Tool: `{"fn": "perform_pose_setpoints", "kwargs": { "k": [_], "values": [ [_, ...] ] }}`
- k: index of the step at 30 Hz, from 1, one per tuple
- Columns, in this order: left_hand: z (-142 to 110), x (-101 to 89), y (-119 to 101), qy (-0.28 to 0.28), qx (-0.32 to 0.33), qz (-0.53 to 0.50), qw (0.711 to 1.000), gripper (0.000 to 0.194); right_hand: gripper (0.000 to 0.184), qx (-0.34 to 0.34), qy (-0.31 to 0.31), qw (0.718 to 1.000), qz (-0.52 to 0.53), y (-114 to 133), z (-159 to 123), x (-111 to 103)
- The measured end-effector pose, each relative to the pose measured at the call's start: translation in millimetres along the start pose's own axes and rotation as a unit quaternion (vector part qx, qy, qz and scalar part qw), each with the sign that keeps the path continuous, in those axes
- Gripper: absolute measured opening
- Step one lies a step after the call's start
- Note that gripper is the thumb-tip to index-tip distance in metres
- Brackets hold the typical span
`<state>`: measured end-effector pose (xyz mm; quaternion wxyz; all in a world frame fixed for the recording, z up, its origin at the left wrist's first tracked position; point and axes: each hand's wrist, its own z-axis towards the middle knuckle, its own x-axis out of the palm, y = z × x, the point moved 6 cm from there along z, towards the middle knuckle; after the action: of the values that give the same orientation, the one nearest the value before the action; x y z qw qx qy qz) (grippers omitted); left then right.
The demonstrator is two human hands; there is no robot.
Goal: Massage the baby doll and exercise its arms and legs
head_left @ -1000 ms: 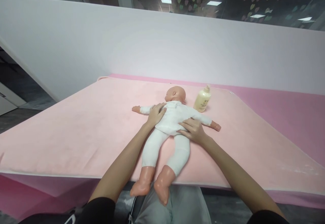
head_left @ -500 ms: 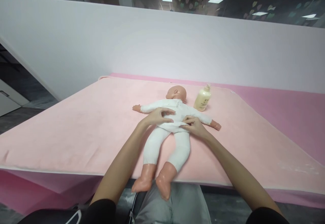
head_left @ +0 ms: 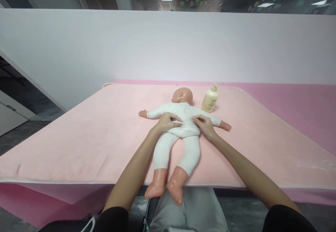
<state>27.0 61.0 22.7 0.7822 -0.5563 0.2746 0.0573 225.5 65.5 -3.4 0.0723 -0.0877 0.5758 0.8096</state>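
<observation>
A baby doll (head_left: 185, 114) with a white cloth body lies face down, its bare head turned left and its arms spread. On the left side of its lower back rests my left hand (head_left: 168, 121), thumb and forefinger apart with white cloth showing between them. My right hand (head_left: 204, 125) is at the right side of the waist, thumb and fingers closed together against the cloth. Whether a fold of cloth is caught in this pinch is hard to see. The doll's feet (head_left: 175, 186) hang past the near table edge.
A pale yellow pump bottle (head_left: 210, 99) stands upright beyond the doll's right-hand arm. A peach blanket (head_left: 78, 134) covers the table over a pink cloth (head_left: 294, 109). Behind rises a white partition (head_left: 168, 46). My knees (head_left: 194, 207) are under the near edge.
My right hand has left the cloth fold at the hip and moved up the doll's back. The left hand stays nearly in place. The camera view has levelled slightly.
</observation>
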Motion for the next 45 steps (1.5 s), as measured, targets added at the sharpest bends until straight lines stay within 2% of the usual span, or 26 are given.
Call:
{"fn": "perform_pose_setpoints", "kwargs": {
  "k": [5,9,14,19,22,25,28,30,32,35,37,41,45],
  "values": [
    [2,0.3,4,0.007,0.000,-0.030,1.000,0.015,0.024,-0.131,-0.028,0.981,-0.142,12,14,9],
    [3,0.2,8,0.004,-0.001,-0.044,0.999,0.018,0.021,-0.184,0.021,0.969,-0.164,13,14,15],
    [7,1.6,10,0.003,-0.001,-0.048,0.999,0.015,0.037,-0.130,0.079,0.971,-0.186,6,9,10],
    [8,5.1,-1,-0.010,0.029,0.002,1.000,0.022,0.031,-0.071,0.107,0.969,-0.212,6,18,14],
    [5,4.1,-10,-0.072,0.045,0.073,0.994,0.025,0.020,-0.069,0.100,0.968,-0.221,5,24,16],
    [0,-1.9,-18,-0.168,0.063,0.123,0.976,0.030,0.009,-0.090,0.086,0.967,-0.223,5,25,18],
    [-9,-14.6,-23,-0.300,0.082,0.151,0.938,0.031,0.010,-0.109,0.056,0.971,-0.205,6,22,17],
    [-13,-20.2,-25,-0.353,0.084,0.169,0.916,0.030,0.014,-0.113,0.041,0.975,-0.188,6,20,16],
    [-9,-18.2,-24,-0.325,0.086,0.186,0.923,0.027,0.016,-0.110,0.031,0.978,-0.175,6,18,16],
    [4,-5.5,-17,-0.185,0.078,0.197,0.960,0.024,0.015,-0.100,0.022,0.982,-0.161,5,17,16],
    [9,-0.4,-10,-0.119,0.058,0.195,0.972,0.030,0.015,-0.096,0.019,0.983,-0.156,5,17,15],
    [14,-0.9,-1,-0.082,0.029,0.167,0.982,0.038,0.015,-0.097,0.025,0.984,-0.147,6,18,16],
    [17,-0.9,3,-0.080,0.010,0.138,0.987,0.025,0.017,-0.090,0.025,0.984,-0.149,4,16,16]
  ]
}}
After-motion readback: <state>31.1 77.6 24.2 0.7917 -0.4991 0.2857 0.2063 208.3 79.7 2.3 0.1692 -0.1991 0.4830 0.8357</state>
